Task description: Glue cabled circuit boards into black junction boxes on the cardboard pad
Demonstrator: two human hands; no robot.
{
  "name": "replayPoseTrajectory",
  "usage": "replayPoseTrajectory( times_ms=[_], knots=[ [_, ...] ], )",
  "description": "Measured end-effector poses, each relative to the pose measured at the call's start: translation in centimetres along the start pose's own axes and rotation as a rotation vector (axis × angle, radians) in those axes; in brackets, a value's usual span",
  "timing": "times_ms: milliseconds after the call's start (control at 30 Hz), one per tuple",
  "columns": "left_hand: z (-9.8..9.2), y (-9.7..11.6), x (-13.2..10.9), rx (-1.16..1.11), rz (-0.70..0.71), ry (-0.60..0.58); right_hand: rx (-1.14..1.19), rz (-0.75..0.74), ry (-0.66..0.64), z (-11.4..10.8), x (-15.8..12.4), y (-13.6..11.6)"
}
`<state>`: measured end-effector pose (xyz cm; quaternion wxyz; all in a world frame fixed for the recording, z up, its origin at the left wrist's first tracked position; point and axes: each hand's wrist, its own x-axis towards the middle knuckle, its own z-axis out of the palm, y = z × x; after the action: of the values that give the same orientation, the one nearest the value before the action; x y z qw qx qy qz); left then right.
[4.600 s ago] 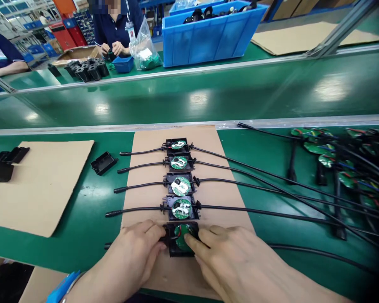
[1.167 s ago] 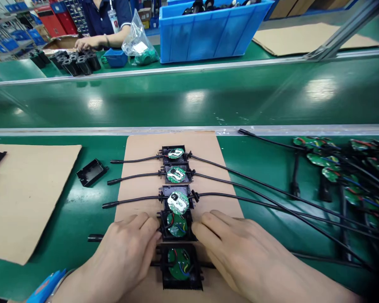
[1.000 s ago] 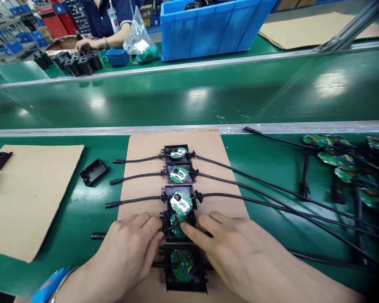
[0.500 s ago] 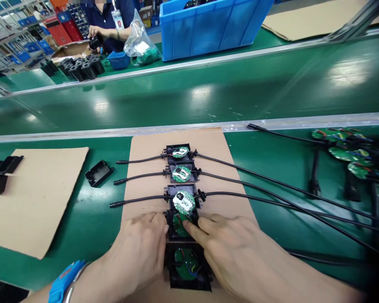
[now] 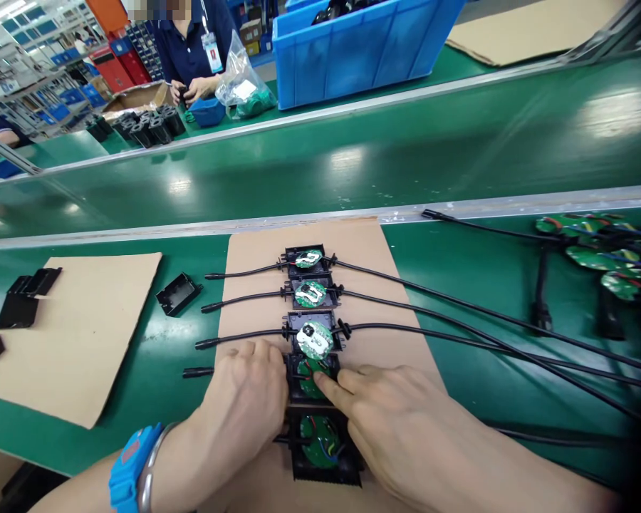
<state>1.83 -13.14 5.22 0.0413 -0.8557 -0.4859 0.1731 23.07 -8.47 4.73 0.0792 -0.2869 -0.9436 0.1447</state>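
My left hand (image 5: 252, 392) is closed at the left edge of a small black plastic case (image 5: 295, 393). A black cable (image 5: 197, 372) runs beneath this hand, its end sticking out to the left. From the right, my right hand (image 5: 387, 410) touches the green round circuit board (image 5: 308, 383) in that case with its index fingertip; the other fingers curl by the case's right edge. Closer to me lies another case (image 5: 325, 476) with a green board (image 5: 320, 440) and coloured wires. Beyond my hands, three more cases hold boards, white-patched side up, such as the nearest board (image 5: 315, 340).
The cases stand in a column on a cardboard sheet (image 5: 261, 242). Cables stretch right towards a heap of boards (image 5: 603, 256). On the left are a loose black case (image 5: 179, 293) and another cardboard sheet (image 5: 96, 320) with black parts. Across the bench, a co-worker (image 5: 192, 50) sits near a blue bin (image 5: 352, 57).
The view has shifted slightly, bringing the cable end left of my left hand into sight. My right fingertip stays on the board. The co-worker's hands have lowered.
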Motion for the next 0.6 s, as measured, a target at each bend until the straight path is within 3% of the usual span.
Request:
replayPoseTrajectory(
  times_ms=[67,167,333,500,600],
  knots=[
    [-0.4,0.4,-0.5,-0.163,-0.096,0.125,-0.005,0.016,-0.030,0.1,-0.2,-0.1],
    [0.2,1.5,-1.4,-0.309,-0.042,0.292,0.009,0.035,-0.058,0.1,-0.3,-0.3],
    [1.4,2.2,-2.0,-0.302,-0.027,0.307,0.122,0.090,-0.207,-1.3,0.1,0.0],
    [-0.2,1.1,-1.0,-0.561,-0.043,0.317,0.230,0.149,-0.267,-3.1,-0.4,0.5],
    [-0.8,0.7,-0.2,-0.615,0.096,0.372,0.228,0.262,-0.240,-3.2,-0.9,0.4]
  ],
)
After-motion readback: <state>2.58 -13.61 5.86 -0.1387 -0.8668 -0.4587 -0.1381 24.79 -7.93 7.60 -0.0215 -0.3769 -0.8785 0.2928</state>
